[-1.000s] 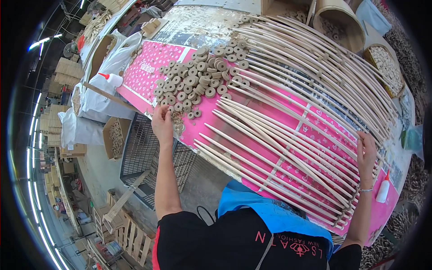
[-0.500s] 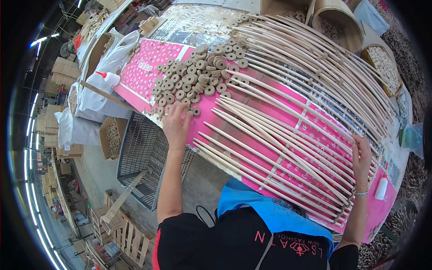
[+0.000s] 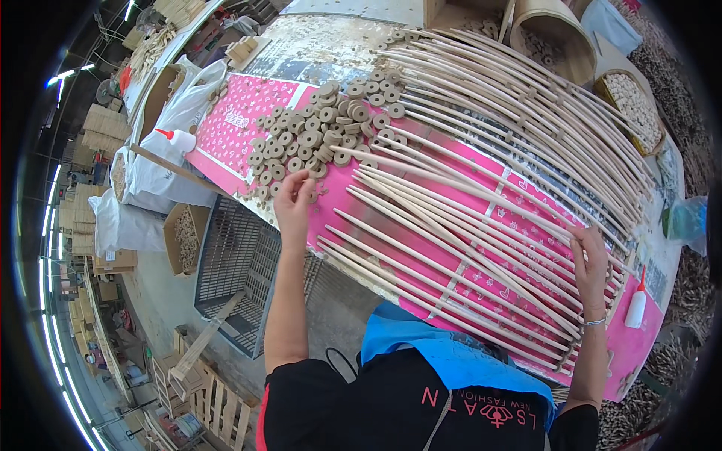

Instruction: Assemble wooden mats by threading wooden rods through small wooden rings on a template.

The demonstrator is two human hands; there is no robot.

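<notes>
My left hand (image 3: pixel 293 201) is at the near edge of a pile of round wooden discs (image 3: pixel 308 138), each with a hole in its middle. Its fingers are curled together, and what lies between them is largely hidden. A pale wooden rod (image 3: pixel 451 183) is pinched near its right end in my right hand (image 3: pixel 590 259). The rod slants over other rods, its far end reaching the pile. Several loose rods (image 3: pixel 421 263) lie side by side beneath it on the pink patterned sheet (image 3: pixel 331 207), some with discs at their right ends.
More rods (image 3: pixel 519 105) cover the far side of the table. White glue bottles with red tips stand at the left (image 3: pixel 180 140) and right (image 3: pixel 636 308). A round wooden tub (image 3: pixel 560 41) and a container of small pale pieces (image 3: pixel 632 109) sit at the back right. A grey plastic crate (image 3: pixel 233 263) is below the table's left edge.
My right hand has moved slightly left with the rod, whose far end now lies further left, against the disc pile. My left hand's fingers have drawn closer together beside the pile.
</notes>
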